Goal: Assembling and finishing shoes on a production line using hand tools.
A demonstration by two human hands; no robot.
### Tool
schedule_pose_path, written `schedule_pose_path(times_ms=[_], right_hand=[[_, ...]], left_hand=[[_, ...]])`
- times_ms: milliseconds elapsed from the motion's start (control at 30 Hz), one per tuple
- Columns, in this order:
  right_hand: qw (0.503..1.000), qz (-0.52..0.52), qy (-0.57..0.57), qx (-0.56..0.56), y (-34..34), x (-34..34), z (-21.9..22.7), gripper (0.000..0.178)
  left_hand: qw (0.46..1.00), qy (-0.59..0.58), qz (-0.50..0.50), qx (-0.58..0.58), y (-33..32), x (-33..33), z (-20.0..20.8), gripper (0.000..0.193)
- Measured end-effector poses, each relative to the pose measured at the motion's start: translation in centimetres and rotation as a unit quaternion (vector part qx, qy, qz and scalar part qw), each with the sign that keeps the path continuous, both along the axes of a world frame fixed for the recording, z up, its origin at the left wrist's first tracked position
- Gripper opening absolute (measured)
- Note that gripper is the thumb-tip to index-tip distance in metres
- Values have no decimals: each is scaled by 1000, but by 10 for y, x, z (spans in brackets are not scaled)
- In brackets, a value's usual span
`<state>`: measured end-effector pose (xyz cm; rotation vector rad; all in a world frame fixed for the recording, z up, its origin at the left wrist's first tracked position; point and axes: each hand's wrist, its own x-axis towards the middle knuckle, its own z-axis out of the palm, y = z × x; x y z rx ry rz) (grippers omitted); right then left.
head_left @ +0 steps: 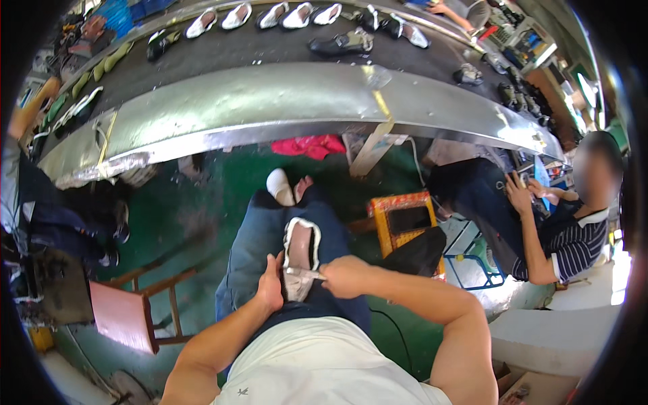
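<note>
A shoe (300, 246) with a dark upper and a pale rim lies sole-side up on my lap, toe pointing away from me. My left hand (271, 285) presses against its near left side and steadies it. My right hand (343, 277) is closed around a thin metal tool (304, 273) whose tip rests across the heel end of the shoe. My blue-trousered legs (260, 250) stretch toward a conveyor, and one foot wears a white shoe (278, 186).
A long metal-edged conveyor (270, 108) carries several shoes (337, 44) across the top. A seated person (560, 229) in a striped shirt works at my right. An orange stool (403, 219) stands between us, and a wooden stool (131, 310) at my left. The floor (175, 209) is green.
</note>
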<state>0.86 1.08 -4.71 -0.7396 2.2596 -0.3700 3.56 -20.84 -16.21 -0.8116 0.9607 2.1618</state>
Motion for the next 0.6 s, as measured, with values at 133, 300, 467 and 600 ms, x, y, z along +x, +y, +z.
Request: schedule_pose_path(times_ms=[133,300,467,600], right_hand=[[988,-100,62,-99,-7,32,-41,27],[984,-165,-68,-15,-6,17,4,27],[983,-140,95,-79,19,18,-10,42],[952,-125,276,-53,9,11,-28,47]], left_hand=[[990,35,-6,-139,4,-7,-17,67],[888,145,-77,-429,19,-21,-13,61],[819,298,-91,-481,22,-23,-23,58],[772,389,-107,-491,20,-13,-1,51]])
